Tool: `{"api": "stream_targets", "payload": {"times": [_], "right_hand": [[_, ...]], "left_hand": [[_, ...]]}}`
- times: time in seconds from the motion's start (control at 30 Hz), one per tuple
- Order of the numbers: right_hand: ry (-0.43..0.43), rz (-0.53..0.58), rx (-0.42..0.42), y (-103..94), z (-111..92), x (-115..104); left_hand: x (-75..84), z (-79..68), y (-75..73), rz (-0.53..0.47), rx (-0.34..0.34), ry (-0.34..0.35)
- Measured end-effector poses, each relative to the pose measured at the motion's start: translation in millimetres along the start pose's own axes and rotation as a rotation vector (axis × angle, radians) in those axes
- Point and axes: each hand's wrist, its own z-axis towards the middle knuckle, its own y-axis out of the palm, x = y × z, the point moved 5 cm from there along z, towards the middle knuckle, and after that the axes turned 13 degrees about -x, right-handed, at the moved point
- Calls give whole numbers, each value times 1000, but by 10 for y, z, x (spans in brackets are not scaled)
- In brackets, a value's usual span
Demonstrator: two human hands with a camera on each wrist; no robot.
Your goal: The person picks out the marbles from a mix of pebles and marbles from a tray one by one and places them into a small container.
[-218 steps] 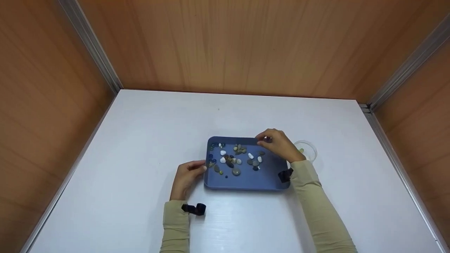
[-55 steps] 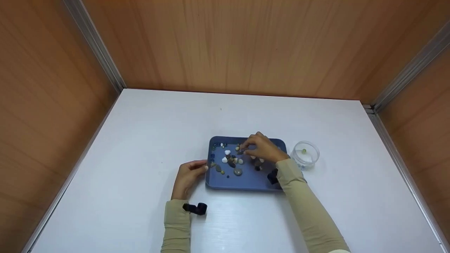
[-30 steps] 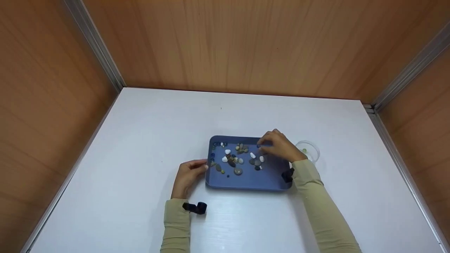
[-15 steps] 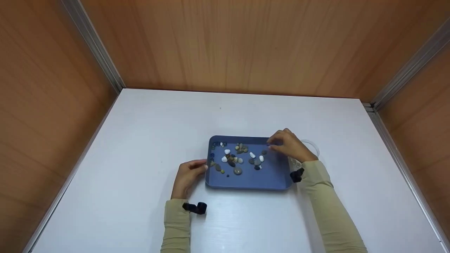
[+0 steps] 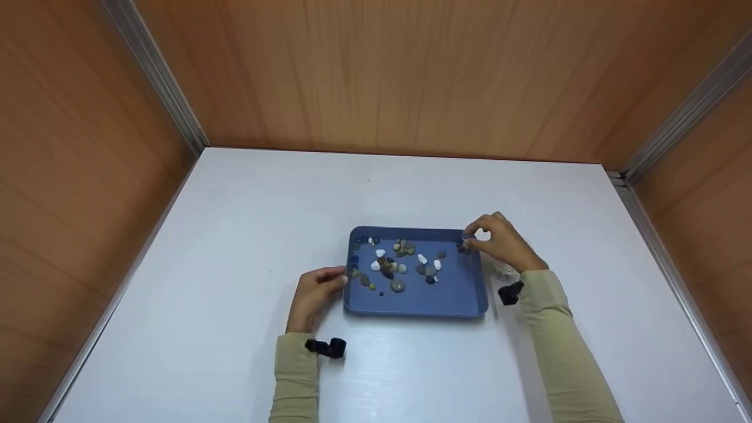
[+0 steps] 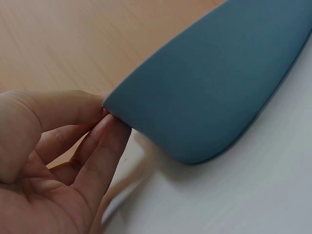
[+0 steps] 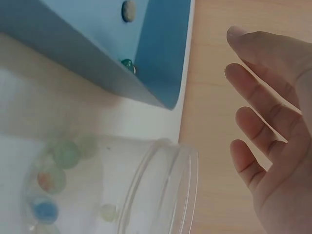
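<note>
A shallow blue tray [image 5: 446, 299] bears several pebbles and glass stones in small groups. My left hand [image 5: 308, 299] pinches its left rim; in the left wrist view the thumb and fingers [image 6: 105, 151] meet at the tray's edge [image 6: 204, 83]. At the far right corner, my right hand [image 5: 504, 242] has thumb and forefinger right by a small cluster of dark stones [image 5: 460, 245]. From the right wrist, that hand [image 7: 282, 122] shows its fingers parted and nothing between them. A green glass stone [image 7: 127, 65] lies in the tray's corner.
Right of the tray is a clear round tub [image 5: 505, 272], partly hidden by my right wrist. Green, orange and blue marbles [image 7: 45, 210] show through its wall. The white table [image 5: 282, 200] is bounded by wooden panels [image 5: 399, 76] at the back and sides.
From over the tray's middle group, my right hand has moved right to the far right corner, uncovering the white and grey pebbles. The left hand stays at the left rim.
</note>
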Motion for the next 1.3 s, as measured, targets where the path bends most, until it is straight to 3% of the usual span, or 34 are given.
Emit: {"api": "stream_targets", "payload": {"times": [0.73, 1.3], "right_hand": [[83, 7, 29, -190, -282, 321], [114, 2, 57, -270, -405, 442]], "left_hand": [[-1, -3, 6, -4, -3, 6], [-21, 10, 4, -8, -1, 8]]}}
